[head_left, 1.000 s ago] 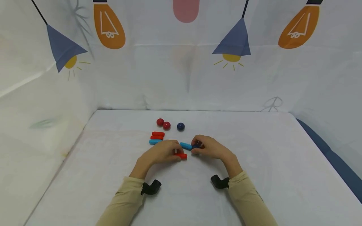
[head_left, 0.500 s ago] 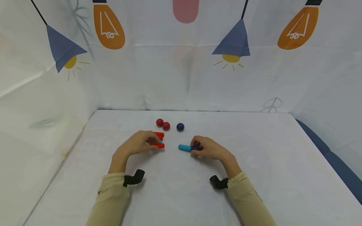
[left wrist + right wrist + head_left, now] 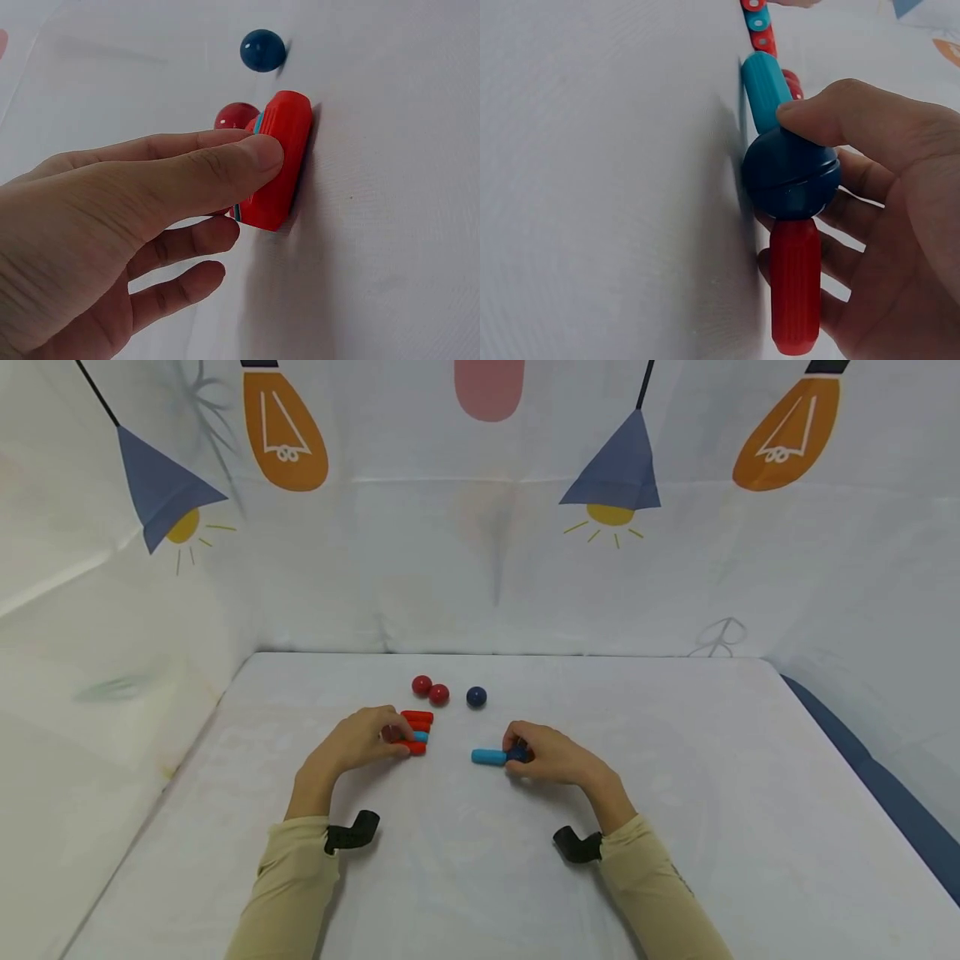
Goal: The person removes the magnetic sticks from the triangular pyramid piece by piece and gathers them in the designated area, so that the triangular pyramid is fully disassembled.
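In the head view my left hand (image 3: 352, 742) pinches a red rod (image 3: 289, 176) at the near end of a small row. That row has a light blue rod (image 3: 421, 737) and red rods (image 3: 417, 717) lying side by side. My right hand (image 3: 561, 755) grips a dark blue ball (image 3: 787, 176). From the ball one light blue rod (image 3: 765, 90) points left, and another red rod (image 3: 795, 289) sticks out on the opposite side under the palm. The thumb touches the light blue rod near the ball.
Two red balls (image 3: 438, 695) and a loose dark blue ball (image 3: 476, 697) lie beyond the rods. The white tabletop (image 3: 480, 877) ends at a fabric wall (image 3: 420, 568) behind. A black bent piece (image 3: 352, 832) sits at each cuff.
My left hand has carried the red rod leftward to the near end of the row. The right hand stays almost in place, its light blue rod turned slightly.
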### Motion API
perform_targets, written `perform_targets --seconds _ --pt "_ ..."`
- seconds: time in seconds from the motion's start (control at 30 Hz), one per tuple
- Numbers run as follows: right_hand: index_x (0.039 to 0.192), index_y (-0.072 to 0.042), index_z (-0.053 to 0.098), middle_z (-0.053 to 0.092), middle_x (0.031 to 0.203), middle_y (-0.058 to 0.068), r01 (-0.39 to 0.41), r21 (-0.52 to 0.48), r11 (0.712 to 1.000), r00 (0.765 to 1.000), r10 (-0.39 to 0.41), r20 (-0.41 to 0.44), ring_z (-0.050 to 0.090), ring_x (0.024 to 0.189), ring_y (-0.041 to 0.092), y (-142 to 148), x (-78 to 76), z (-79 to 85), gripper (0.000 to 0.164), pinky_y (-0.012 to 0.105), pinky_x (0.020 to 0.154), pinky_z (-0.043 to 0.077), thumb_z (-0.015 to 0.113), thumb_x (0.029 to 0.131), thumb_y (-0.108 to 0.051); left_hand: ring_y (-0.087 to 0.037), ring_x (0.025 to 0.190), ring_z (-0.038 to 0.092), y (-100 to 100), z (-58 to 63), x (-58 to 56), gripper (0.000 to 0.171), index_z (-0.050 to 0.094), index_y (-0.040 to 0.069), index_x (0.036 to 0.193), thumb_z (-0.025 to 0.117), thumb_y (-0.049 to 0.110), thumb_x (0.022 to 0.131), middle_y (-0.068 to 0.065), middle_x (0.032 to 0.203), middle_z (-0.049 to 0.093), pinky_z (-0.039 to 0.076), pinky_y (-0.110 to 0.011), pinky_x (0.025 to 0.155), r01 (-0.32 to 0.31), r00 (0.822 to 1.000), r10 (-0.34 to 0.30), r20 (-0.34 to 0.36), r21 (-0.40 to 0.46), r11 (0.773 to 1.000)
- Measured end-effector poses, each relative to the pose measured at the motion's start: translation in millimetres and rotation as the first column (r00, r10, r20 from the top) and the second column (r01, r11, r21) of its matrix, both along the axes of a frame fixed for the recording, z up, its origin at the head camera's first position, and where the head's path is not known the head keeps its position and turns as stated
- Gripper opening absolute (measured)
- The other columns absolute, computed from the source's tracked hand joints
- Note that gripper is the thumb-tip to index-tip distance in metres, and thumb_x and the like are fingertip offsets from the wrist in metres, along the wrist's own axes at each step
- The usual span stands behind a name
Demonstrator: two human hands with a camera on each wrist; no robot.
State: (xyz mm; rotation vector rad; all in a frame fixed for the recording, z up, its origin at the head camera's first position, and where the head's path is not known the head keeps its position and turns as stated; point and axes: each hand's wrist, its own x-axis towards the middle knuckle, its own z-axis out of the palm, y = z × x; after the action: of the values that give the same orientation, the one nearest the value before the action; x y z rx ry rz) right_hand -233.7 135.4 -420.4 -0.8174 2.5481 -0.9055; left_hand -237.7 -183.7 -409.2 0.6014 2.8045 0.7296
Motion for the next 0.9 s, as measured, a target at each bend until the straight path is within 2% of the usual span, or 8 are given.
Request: perform_targets --seconds 0.23,0.37,0.57,0.73,0.9 --pt "0.099 -0.013 0.056 0.058 0.089 0.000 -0.003 -0.019 1.000 1.000 0.003 -0.011 0.049 0.078 0.012 -1.2 1.0 -0.5 0.020 0.024 0.068 0.043 0.068 0.084 -0.017 -0.013 0.076 0.051 0.9 1.8 0.8 0.014 0.066 0.018 0.089 0.076 0.022 0.080 0.003 0.079 0.056 0.042 -0.026 0.066 0.004 1.000 -0.004 -0.022 0.016 1.000" --pt "0.098 -0.013 0.056 0.058 0.089 0.000 -0.001 -0.017 1.000 0.999 0.000 -0.036 0.049 0.078 0.012 -2.0 0.6 -3.2 0.019 0.024 0.067 0.043 0.068 0.083 -0.015 -0.013 0.077 0.050 11.7 6.1 2.7 0.011 0.066 0.021 0.088 0.074 0.024 0.082 0.005 0.079 0.055 0.042 -0.027 0.067 0.023 0.999 -0.022 -0.048 0.023 0.999" --pt "0.097 -0.014 0.057 0.059 0.089 -0.001 0.016 -0.001 1.000 0.999 -0.016 -0.037 0.050 0.077 0.012 -3.1 1.1 -2.0 0.019 0.024 0.068 0.044 0.068 0.082 -0.017 -0.013 0.078 0.052 53.1 5.9 10.6 0.015 0.065 0.020 0.097 0.070 0.029 0.085 0.003 0.082 0.056 0.043 -0.025 0.067 0.115 0.989 -0.113 -0.098 0.008 0.993" --pt "0.099 -0.013 0.058 0.060 0.089 -0.001 -0.016 -0.017 1.000 0.999 0.016 -0.038 0.051 0.077 0.011 -1.0 1.3 -0.3 0.021 0.024 0.068 0.044 0.070 0.084 -0.020 -0.014 0.090 0.056 89.1 -5.2 17.7 0.031 0.062 0.017 0.112 0.071 0.029 0.085 -0.001 0.102 0.061 0.049 -0.026 0.073 0.172 0.973 -0.172 -0.154 -0.011 0.985" --pt "0.102 -0.012 0.059 0.062 0.092 -0.002 -0.039 -0.029 0.999 0.998 0.037 -0.049 0.053 0.080 0.010 -0.2 0.7 -0.3 0.023 0.023 0.071 0.046 0.070 0.085 -0.023 -0.015 0.096 0.056 109.4 -17.9 20.9 0.035 0.060 0.018 0.117 0.070 0.028 0.085 0.002 0.109 0.061 0.051 -0.028 0.078 0.163 0.961 -0.171 -0.217 -0.052 0.985"
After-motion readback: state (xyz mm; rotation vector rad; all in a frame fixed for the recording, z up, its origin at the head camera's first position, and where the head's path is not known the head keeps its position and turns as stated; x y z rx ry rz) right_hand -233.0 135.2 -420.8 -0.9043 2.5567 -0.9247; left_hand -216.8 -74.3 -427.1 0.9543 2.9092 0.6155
